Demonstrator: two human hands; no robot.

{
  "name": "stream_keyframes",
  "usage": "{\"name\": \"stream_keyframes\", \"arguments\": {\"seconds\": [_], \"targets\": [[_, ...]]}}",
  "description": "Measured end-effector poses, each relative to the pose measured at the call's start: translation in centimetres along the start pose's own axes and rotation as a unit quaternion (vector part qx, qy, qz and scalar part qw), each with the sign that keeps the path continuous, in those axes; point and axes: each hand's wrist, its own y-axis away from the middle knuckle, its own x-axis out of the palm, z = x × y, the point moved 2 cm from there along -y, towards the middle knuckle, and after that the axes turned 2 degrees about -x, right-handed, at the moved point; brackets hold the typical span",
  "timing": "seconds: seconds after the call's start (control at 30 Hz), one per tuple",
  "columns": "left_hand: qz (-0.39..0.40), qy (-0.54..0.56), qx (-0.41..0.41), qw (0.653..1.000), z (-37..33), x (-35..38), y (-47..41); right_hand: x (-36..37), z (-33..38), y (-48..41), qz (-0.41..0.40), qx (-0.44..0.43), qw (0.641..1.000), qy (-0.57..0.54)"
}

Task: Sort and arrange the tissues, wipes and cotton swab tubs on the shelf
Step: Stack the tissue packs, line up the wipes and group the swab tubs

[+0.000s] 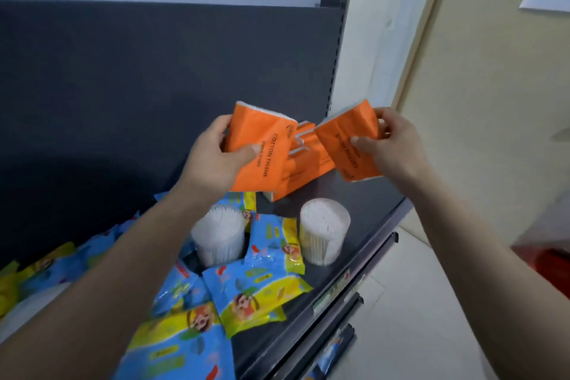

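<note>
Dark shelf (361,256), two swab-filled tubs (219,236) (324,231)

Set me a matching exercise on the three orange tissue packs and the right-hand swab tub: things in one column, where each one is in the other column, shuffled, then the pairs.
Things
1. left pack
2. middle pack
3. right pack
4. right tub

Places
a. white, upright on the shelf
b. gripped by the right hand
c. on the shelf behind the other two packs
d. gripped by the left hand

Pairs: 1-d, 2-c, 3-b, 4-a
</note>
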Motion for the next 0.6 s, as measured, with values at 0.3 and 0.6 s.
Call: {"name": "stream_keyframes", "arguments": {"seconds": [0.3, 0.6], "targets": [[0.014, -0.249, -0.006, 0.968, 2.2, 8.6, -5.4, 0.4, -8.1, -10.6, 0.226, -0.069, 0.925, 0.296], [0.037, -0.443, -0.063, 0.893, 5.0, 12.6, -7.6, 3.2, -10.9, -14.1, 0.356, -0.161, 0.848, 0.358]]}}
